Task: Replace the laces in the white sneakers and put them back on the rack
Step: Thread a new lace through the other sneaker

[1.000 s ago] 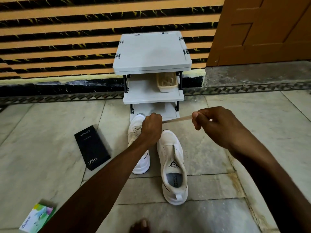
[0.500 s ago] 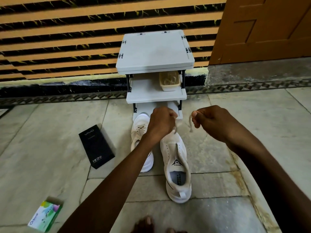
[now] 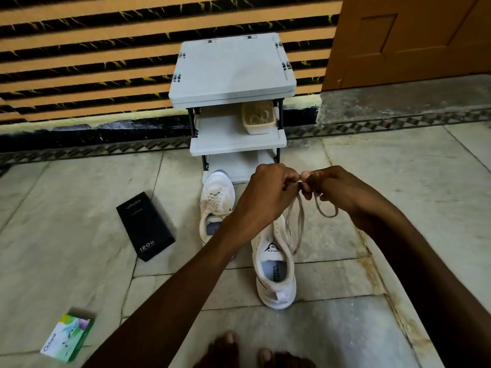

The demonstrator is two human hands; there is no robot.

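- Holding the lace (image 3: 302, 219) up in mid-air is what's going on here. It's pinched between both hands just above the toe end of the nearer sneaker (image 3: 276, 277). It hangs in two loose loops: a long one beside that shoe's tongue and a shorter one under the right hand (image 3: 337, 189).
- Left hand (image 3: 268, 192): fingers curled in, thumb and fingertips nipping the lace. The right hand has the same grip, and the two pinches almost touch. My guess is the ends are being matched up, which is why the lace is kept off the floor.
- The nearer sneaker sits on the floor, heel towards the person and opening up. Its eyelets look bare as far as I can make out, so I reckon it's the one waiting for a lace.
- The other sneaker (image 3: 215, 205) is just to its left and a bit farther, toe right by the rack's bottom shelf. That one has criss-crossed lacing.
- Can't tell whether the lace in hand is the old one or the new one.
- The rack (image 3: 233, 73) stands at the far side against the striped wall. A beige basket (image 3: 259, 116) sits on the right of its middle shelf, contents too blurry to call.
- A black box (image 3: 146, 225) lies on the floor left of the shoes, with a small green box (image 3: 67, 338) at near left.
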